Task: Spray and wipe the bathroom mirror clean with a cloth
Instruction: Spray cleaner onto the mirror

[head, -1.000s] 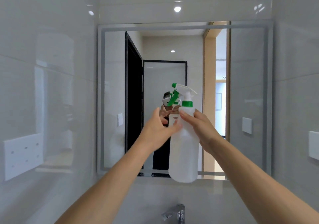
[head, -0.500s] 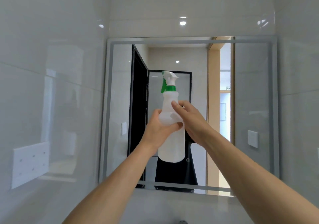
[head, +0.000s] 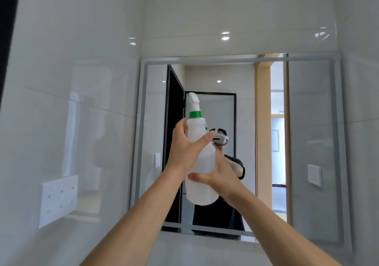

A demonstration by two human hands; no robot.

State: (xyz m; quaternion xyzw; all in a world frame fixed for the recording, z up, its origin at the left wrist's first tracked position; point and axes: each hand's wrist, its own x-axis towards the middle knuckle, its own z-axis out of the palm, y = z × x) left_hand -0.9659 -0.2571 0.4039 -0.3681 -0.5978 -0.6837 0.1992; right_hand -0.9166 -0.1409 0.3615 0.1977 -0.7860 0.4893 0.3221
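Held upright at centre frame before the mirror [head: 307, 122]: a white spray bottle [head: 200, 163] with green collar. Gripped high by the left hand [head: 184, 153], thumb and fingers curled round its shoulder. Clasped lower down by the right hand [head: 222, 176], thumb across the bottle's front. Mounted lower left: a white wall plate [head: 58, 200].

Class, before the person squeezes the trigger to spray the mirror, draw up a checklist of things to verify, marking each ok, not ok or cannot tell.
1. Spray bottle held upright: ok.
2. Left hand grips the bottle's upper body: ok.
3. Right hand steadies its lower body: ok.
4. Finger on trigger: cannot tell, trigger hidden.
5. Nozzle faces mirror: ok, as far as visible.
6. Cloth ready for wiping: cannot tell, none in view.
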